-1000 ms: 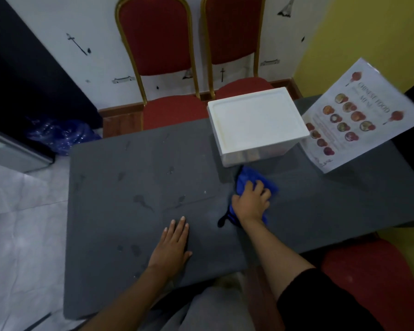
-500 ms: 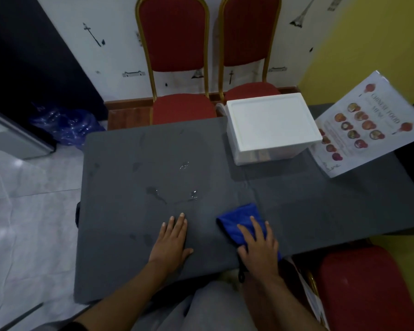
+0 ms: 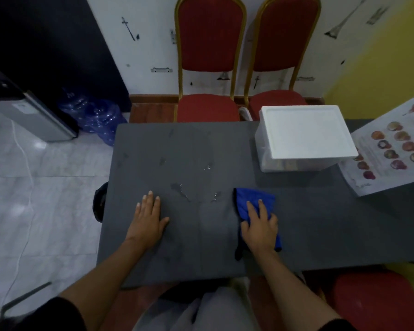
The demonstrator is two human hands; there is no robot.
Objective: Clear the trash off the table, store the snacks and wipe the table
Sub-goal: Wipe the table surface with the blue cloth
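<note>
A dark grey table (image 3: pixel 153 254) fills the middle of the head view. My right hand (image 3: pixel 259 226) lies flat with straight fingers on a blue cloth (image 3: pixel 250 201), pressing it to the tabletop near the front edge. My left hand (image 3: pixel 147 219) rests flat on the bare table, fingers straight, holding nothing. Small wet streaks and droplets (image 3: pixel 185 193) glint on the surface between the two hands. A clear storage box with a white lid (image 3: pixel 304 132) stands at the back right of the table.
A printed menu sheet (image 3: pixel 390 151) leans at the table's right end. Two red chairs (image 3: pixel 208 68) stand behind the table against the wall. A red seat (image 3: pixel 378 304) is at the near right. Blue water jugs (image 3: pixel 96 115) and a grey appliance (image 3: pixel 26 113) sit on the floor left.
My right hand dragged the blue cloth from beside the white-lidded box back toward the front edge, then slid it slightly forward again. My left hand stayed flat on the table.
</note>
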